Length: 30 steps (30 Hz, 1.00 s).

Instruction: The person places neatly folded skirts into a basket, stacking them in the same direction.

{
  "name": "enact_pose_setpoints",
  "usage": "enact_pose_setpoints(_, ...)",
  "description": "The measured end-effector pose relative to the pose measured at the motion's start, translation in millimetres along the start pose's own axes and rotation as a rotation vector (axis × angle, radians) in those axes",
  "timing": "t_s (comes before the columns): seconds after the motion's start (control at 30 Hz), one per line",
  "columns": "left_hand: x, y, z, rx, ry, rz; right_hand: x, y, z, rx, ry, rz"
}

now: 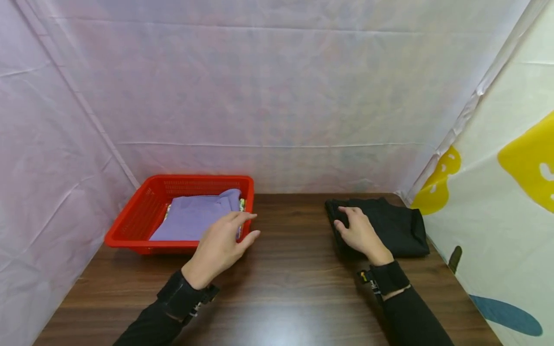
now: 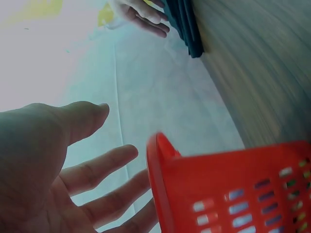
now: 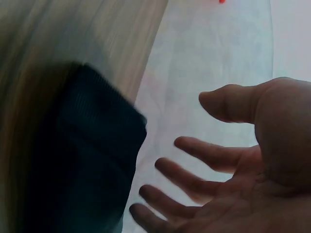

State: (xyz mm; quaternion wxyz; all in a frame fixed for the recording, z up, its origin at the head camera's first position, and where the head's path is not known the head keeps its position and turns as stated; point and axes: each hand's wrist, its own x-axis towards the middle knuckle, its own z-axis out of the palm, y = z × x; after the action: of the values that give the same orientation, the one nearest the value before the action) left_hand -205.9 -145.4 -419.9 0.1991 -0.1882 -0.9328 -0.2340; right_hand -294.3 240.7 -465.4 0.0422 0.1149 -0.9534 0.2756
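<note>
My left hand hovers at the front right corner of a red plastic basket, fingers spread and nothing held. Inside the basket lies a folded lavender cloth, with a patterned cloth peeking out at its right edge. My right hand is over the left part of a folded black cloth, its fingers loosely apart and gripping nothing. In the right wrist view a gap shows between the fingertips and the black cloth.
Both the basket and the black cloth stand on a brown wooden table. Behind it hangs a white sheet wall, and side sheets close in at left and right. The right sheet carries yellow and blue prints.
</note>
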Motion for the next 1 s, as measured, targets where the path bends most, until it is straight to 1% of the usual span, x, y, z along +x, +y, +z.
enact_pose_setpoints(0.2,2.7,10.0,8.0,0.028,-0.017,0.028,-2.5,11.8,-9.3,-0.032,-0.073,0.120)
enact_pose_setpoints(0.33,3.9,16.7,13.6,0.012,-0.022,0.052,-3.4,17.5,-11.4,-0.057,-0.107,0.175)
enact_pose_setpoints(0.4,4.8,21.1,16.6,0.004,-0.036,0.056,-3.2,19.9,-11.3,-0.061,-0.114,0.194)
enact_pose_setpoints(0.57,6.6,31.7,25.0,-0.011,-0.069,0.067,-1.6,24.7,-10.7,-0.076,-0.127,0.204)
enact_pose_setpoints(0.73,8.3,39.9,35.9,-0.019,-0.068,0.120,-1.8,24.2,-9.6,-0.100,-0.160,0.195)
enact_pose_setpoints(0.83,9.6,44.1,42.9,-0.026,-0.093,0.136,-2.7,22.9,-10.1,-0.104,-0.191,0.191)
enact_pose_setpoints(0.9,10.3,47.1,47.9,-0.032,-0.117,0.139,-4.1,21.0,-11.2,-0.094,-0.201,0.175)
enact_pose_setpoints(1.0,11.4,52.0,55.0,-0.033,-0.157,0.140,-5.7,17.5,-11.8,-0.084,-0.204,0.124)
